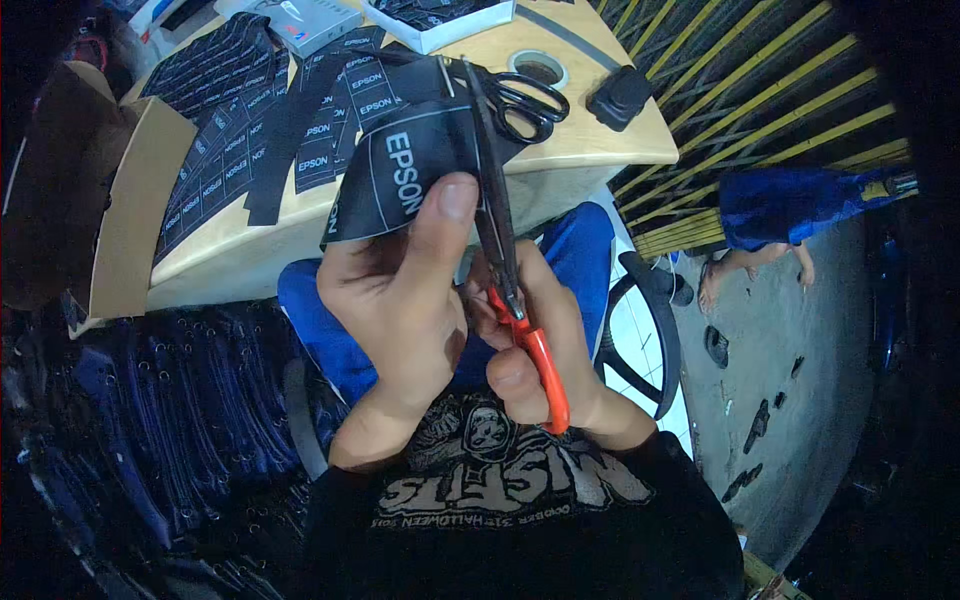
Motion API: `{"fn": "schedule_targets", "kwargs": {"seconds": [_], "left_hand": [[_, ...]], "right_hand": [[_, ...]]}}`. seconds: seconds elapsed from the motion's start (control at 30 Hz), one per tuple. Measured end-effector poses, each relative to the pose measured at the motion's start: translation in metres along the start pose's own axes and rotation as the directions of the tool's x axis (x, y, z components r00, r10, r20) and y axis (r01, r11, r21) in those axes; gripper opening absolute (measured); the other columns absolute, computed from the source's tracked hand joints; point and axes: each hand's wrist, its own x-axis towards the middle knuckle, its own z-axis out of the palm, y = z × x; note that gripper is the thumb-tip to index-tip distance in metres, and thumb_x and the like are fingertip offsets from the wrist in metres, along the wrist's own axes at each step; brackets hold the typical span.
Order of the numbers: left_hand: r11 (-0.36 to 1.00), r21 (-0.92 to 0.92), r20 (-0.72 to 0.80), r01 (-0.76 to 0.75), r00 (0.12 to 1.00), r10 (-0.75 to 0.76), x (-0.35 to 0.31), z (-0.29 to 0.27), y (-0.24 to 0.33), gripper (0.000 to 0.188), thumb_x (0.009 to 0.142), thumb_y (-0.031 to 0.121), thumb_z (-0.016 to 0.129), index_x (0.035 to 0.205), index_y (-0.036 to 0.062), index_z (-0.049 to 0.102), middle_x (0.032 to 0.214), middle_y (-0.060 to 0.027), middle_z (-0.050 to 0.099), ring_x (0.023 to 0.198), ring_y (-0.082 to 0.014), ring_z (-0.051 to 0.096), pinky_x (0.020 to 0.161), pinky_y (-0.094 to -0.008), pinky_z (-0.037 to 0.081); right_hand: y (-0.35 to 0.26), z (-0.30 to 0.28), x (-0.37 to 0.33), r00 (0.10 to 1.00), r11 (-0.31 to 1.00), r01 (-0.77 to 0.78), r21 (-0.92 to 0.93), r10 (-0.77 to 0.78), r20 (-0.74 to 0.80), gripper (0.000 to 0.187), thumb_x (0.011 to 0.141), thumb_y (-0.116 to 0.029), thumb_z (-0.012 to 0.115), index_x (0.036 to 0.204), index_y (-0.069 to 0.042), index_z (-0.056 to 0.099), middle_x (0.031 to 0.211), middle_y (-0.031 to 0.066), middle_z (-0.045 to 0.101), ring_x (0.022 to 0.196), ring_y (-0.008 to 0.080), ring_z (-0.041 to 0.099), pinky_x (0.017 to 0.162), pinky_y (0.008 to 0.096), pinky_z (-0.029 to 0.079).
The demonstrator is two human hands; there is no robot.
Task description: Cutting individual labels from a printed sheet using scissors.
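Wooden table (pixel 590 140) strewn with black label strips (pixel 230 130); concrete floor (pixel 780 340) right.

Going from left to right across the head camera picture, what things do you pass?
Brown cardboard piece → black printed label sheets on the wooden table → left hand holding a black label strip → right hand with orange-handled scissors → black box → blue cloth.

1. A pale wooden tabletop (pixel 590 150) with a round cable hole (pixel 538 68) fills the upper middle.
2. A grey concrete floor (pixel 790 330) spreads to the right.
3. A yellow slatted metal gate (pixel 760 90) stands beyond the table.
4. A black swivel chair (pixel 645 340) sits near the white tiled strip (pixel 630 330).
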Motion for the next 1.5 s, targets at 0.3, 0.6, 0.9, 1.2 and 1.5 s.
{"fn": "schedule_targets", "kwargs": {"seconds": [0.3,0.6,0.9,1.2,1.5], "left_hand": [[0.999,-0.026,-0.006,-0.03,1.0,0.03,-0.002,0.0027,-0.0002,0.021,0.084,0.002,0.059,0.105,-0.0023,0.057,0.096,-0.0056,0.06,0.082,-0.0105,0.054,0.072,-0.0258,0.042],[0.997,-0.083,-0.047,-0.002,0.999,-0.002,-0.003,0.0032,0.0036,0.016,0.082,0.002,0.065,0.097,-0.0012,0.06,0.079,-0.002,0.062,0.06,-0.0039,0.053,0.051,-0.0181,0.041],[0.995,-0.094,-0.026,-0.017,1.0,0.014,-0.0036,0.0016,0.0007,0.018,0.081,0.002,0.066,0.097,-0.0008,0.06,0.081,-0.0023,0.062,0.061,-0.0039,0.053,0.05,-0.017,0.041],[0.994,-0.045,-0.072,-0.097,0.993,0.094,-0.0042,0.0026,-0.0036,0.018,0.08,0.002,0.066,0.098,-0.0004,0.061,0.084,-0.0024,0.063,0.068,-0.0054,0.054,0.06,-0.0197,0.043],[0.998,-0.07,-0.038,0.0,0.999,-0.003,-0.0061,0.0008,0.0035,0.016,0.081,0.001,0.066,0.096,-0.0007,0.061,0.085,-0.0022,0.063,0.07,-0.0055,0.054,0.062,-0.02,0.043]], "right_hand": [[-0.0042,-0.0012,0.0027,1.0,0.999,0.019,-0.032,-0.019,-0.008,0.072,0.077,-0.055,0.064,0.112,0.003,0.04,0.079,0.0149,0.057,0.07,0.0212,0.059,0.065,0.0308,0.046],[-0.0054,0.0001,0.0027,1.0,1.0,-0.025,0.016,0.025,-0.009,0.074,0.076,-0.058,0.063,0.11,0.003,0.041,0.077,0.015,0.056,0.069,0.0201,0.059,0.064,0.0306,0.046],[-0.002,0.0023,0.0025,0.999,0.999,0.015,0.035,-0.013,-0.042,0.073,0.076,-0.058,0.063,0.11,0.003,0.04,0.079,0.0153,0.056,0.07,0.0218,0.059,0.064,0.0313,0.047],[-0.0025,0.0021,0.0041,0.993,0.996,0.086,-0.021,-0.088,-0.073,0.071,0.077,-0.056,0.063,0.109,0.003,0.04,0.079,0.0159,0.056,0.07,0.023,0.06,0.064,0.0319,0.047],[-0.0072,0.0017,0.0034,0.997,0.999,0.049,0.013,-0.048,-0.06,0.069,0.079,-0.057,0.06,0.107,0.003,0.042,0.071,0.0131,0.056,0.064,0.0187,0.059,0.059,0.0292,0.046]]}}
